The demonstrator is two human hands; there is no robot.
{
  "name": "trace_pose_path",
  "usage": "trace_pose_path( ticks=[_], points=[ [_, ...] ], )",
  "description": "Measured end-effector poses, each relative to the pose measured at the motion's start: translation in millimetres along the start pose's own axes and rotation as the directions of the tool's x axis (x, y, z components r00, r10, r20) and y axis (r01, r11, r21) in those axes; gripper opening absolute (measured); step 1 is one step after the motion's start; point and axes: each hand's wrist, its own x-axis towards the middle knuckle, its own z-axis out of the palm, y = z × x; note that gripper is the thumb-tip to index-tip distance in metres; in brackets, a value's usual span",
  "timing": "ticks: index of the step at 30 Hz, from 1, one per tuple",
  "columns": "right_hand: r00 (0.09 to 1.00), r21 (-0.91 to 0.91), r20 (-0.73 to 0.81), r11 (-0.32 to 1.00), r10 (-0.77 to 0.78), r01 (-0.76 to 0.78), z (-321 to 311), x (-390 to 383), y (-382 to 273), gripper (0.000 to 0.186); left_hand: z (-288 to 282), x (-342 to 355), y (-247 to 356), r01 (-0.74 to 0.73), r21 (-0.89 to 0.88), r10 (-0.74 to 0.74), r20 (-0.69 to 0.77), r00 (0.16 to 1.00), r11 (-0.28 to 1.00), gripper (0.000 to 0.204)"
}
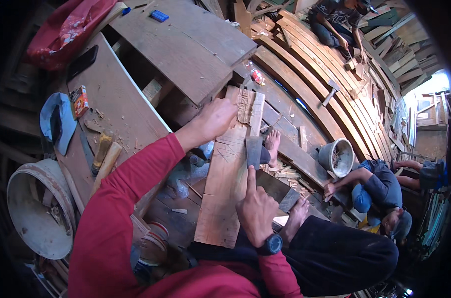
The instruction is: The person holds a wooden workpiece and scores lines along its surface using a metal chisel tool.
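A long wooden plank (pixel 220 188) lies lengthwise in front of me, its near end by my lap. Pencil-like lines cross its face, and a rough notch (pixel 244 107) is cut near its far end. My left hand (pixel 218 119) is closed in a fist over the plank's left edge beside the notch; what is in it, if anything, is hidden. My right hand (pixel 257 211) is closed on a broad flat chisel (pixel 253 149), forefinger stretched along its dark blade. The blade points away from me over the plank's right edge. The chisel's handle is hidden in my palm.
Left: a board bench (pixel 131 119) with wooden-handled tools (pixel 103 154), a phone (pixel 82 62) and a bucket (pixel 41 208). Right: a small bucket (pixel 336 157), a hammer (pixel 329 93) on curved timbers, and a crouching person (pixel 384 184). Another person (pixel 334 25) sits far right. Wood chips litter the floor.
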Motion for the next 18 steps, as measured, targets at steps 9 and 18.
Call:
trace_pose_path(
  ticks=[9, 18],
  points=[
    [1.000, -0.004, 0.019, 1.000, -0.018, 0.018, -4.9, -6.4, -9.9, 0.079, -3.4, 0.5, 9.1, 0.082, 0.019, -0.083, 0.074, 0.994, 0.996, 0.008],
    [0.994, -0.042, 0.112, 0.999, 0.015, -0.010, -8.3, -8.5, -9.1, 0.080, 1.7, 2.3, 11.1, 0.032, 0.005, -0.032, -0.021, 0.999, 0.999, 0.007]
  ],
)
